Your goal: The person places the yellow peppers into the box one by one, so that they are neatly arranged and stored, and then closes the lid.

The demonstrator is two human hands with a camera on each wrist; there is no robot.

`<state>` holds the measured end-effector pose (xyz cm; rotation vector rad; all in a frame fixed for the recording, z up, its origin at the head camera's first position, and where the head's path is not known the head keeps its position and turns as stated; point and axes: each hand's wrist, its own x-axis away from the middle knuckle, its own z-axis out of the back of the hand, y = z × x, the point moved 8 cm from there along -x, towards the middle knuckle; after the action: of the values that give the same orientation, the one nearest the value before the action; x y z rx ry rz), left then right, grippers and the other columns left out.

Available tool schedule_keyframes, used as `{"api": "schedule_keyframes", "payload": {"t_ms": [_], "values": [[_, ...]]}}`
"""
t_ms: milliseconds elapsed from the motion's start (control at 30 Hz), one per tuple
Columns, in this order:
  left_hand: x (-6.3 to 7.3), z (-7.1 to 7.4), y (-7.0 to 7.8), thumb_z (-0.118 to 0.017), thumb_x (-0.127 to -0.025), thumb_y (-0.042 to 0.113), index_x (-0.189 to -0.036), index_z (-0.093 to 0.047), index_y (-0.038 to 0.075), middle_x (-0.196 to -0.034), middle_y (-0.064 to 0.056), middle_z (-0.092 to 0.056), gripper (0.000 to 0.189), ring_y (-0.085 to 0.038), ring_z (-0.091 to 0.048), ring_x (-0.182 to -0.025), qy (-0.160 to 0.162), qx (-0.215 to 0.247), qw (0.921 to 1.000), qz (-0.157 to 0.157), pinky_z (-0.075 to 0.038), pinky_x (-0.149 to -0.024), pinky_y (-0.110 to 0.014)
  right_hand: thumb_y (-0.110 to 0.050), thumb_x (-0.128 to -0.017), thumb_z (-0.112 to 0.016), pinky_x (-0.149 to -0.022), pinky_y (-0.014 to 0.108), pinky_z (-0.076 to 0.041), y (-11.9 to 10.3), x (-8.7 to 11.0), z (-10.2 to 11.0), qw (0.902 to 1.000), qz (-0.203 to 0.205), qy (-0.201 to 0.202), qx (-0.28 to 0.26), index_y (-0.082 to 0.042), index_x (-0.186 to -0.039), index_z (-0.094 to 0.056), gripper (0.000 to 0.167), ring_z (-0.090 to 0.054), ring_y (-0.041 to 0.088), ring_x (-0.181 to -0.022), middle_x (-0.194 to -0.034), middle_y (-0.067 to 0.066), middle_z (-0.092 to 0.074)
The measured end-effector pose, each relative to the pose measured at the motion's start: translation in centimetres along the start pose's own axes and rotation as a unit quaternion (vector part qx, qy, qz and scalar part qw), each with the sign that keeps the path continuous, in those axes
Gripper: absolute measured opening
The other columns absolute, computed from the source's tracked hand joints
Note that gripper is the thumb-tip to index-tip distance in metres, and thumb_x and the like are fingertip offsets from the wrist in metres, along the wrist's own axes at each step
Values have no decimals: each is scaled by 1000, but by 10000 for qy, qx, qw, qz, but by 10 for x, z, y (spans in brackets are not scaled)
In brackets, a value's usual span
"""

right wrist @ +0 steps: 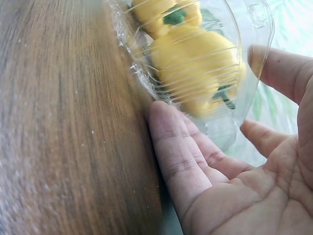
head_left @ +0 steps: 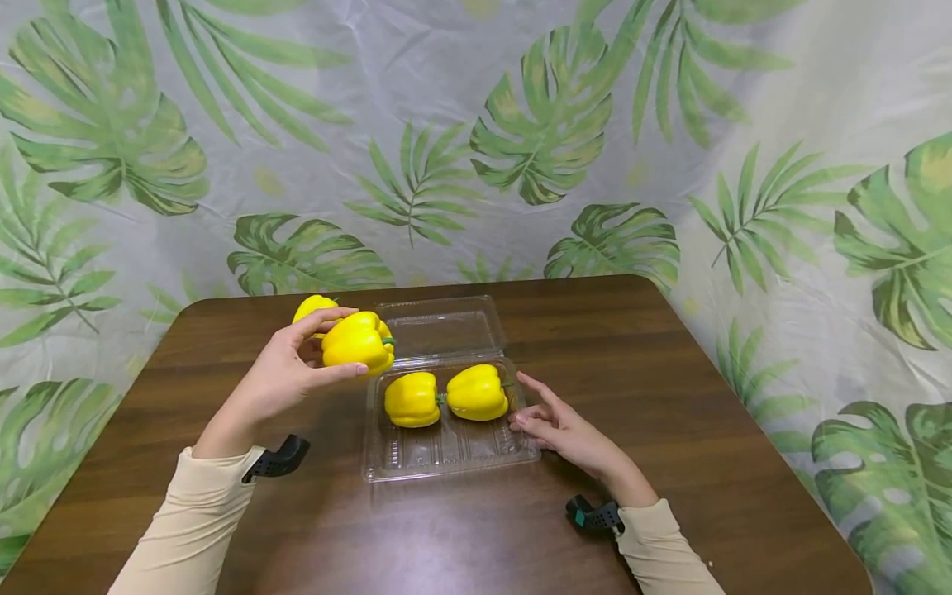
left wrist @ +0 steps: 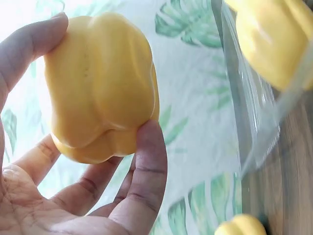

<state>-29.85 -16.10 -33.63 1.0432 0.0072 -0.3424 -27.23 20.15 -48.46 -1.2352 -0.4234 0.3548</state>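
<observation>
My left hand (head_left: pixel 271 380) holds a yellow bell pepper (head_left: pixel 353 340) above the left side of a clear plastic clamshell container (head_left: pixel 435 454). Thumb and fingers wrap the pepper's sides, its green stem facing right; the left wrist view shows its lobed bottom (left wrist: pixel 93 142). Two more yellow bell peppers lie on their sides within the container, a left one (head_left: pixel 411 400) and a right one (head_left: pixel 477 393). At the container's right wall is my right hand (head_left: pixel 565 434), its extended fingers (right wrist: pixel 171 142) against the plastic and its thumb near the rim.
Behind my left hand, partly hidden, a further yellow bell pepper (head_left: pixel 312 307) sits on the dark wooden table (head_left: pixel 632 355). The container's lid (head_left: pixel 442 326) lies folded back toward the far edge. A leaf-patterned sheet (head_left: pixel 416 99) hangs beyond the table.
</observation>
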Motion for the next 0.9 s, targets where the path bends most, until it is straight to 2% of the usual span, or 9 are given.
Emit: {"api": "schedule_keyframes", "payload": {"t_ms": [133, 433, 667, 767, 900], "values": [[2, -17, 9, -93, -86, 25, -149, -61, 21, -143, -7, -61, 71, -29, -62, -111, -158, -14, 9999, -38, -59, -88, -21, -30, -114, -55, -109, 51, -55, 1, 0, -1, 10000, -9, -26, 17, -27, -174, -12, 75, -62, 40, -137, -144, 26, -64], [1, -56, 18, -96, -83, 23, -147, -63, 21, -142, -5, -66, 72, -31, -66, -111, -508, 41, 9982, -308, -63, -88, -32, -31, -113, -56, -110, 52, -55, 0, 0, 0, 10000, -42, 7, 52, -27, -174, -12, 75, -62, 40, -137, -144, 25, -64], [3, -83, 26, -99, -78, 28, -143, -67, 27, -133, 1, -68, 73, -28, -69, -110, -708, -75, 9967, -383, -64, -86, -35, -29, -114, -55, -107, 47, -56, -1, 0, 0, 10000, 15, -4, 45, -26, -174, -12, 74, -62, 41, -136, -143, 26, -64], [3, -93, 29, -99, -77, 29, -143, -68, 24, -133, 0, -69, 72, -27, -68, -110, -785, -174, 9955, -505, -64, -86, -36, -30, -114, -55, -108, 48, -56, -1, 0, 1, 10000, 24, -3, 76, -26, -174, -12, 74, -62, 41, -136, -143, 26, -65], [2, -108, 32, -99, -78, 31, -143, -68, 20, -138, -2, -69, 73, -25, -67, -118, -869, -439, 9926, -722, -63, -94, -39, -30, -114, -55, -108, 50, -56, 0, 0, 0, 9999, 31, 6, 130, -26, -174, -12, 74, -62, 41, -136, -144, 26, -64]]}}
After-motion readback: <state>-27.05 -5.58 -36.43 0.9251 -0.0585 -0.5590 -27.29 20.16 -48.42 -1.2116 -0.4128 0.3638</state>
